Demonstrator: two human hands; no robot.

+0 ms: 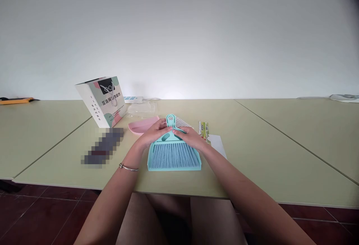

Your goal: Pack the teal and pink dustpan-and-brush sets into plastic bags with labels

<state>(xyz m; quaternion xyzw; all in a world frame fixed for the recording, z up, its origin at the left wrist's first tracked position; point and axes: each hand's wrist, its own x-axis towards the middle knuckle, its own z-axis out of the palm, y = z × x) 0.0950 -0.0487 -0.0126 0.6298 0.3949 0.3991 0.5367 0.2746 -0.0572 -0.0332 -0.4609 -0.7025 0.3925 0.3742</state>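
A: Right in the middle, a turquoise hand brush (174, 155) sits nested in its turquoise dustpan (174, 169), bristles towards the person, looped handle pointing away. Where exactly?

B: At the near part of the surface (179, 183), between the forearms! Whether it lies flat or is held slightly up, I can't tell.

A: And the grip?

B: Both on it. The left hand (154, 132) pinches the base of the handle, thumb on top, fingers curled behind; a bracelet (129, 168) circles that wrist. The right hand (190, 136) closes in from the other side, its thumb on the handle base too. How far the fingers reach underneath is hidden.

A: Just behind?

B: A pink dustpan (141, 126) beyond the left hand, and pale striped bristles (181, 122) peeking out past the handle. Near the right hand, a green packet (205, 129) and a white sheet (218, 144), partly covered by the forearm.

A: Further left?

B: A dark, pixelated object (103, 147), then a printed paper bag (108, 103) leaning over, clear plastic packaging (143, 109) beside it. Behind everything, a pale wall (179, 35)!
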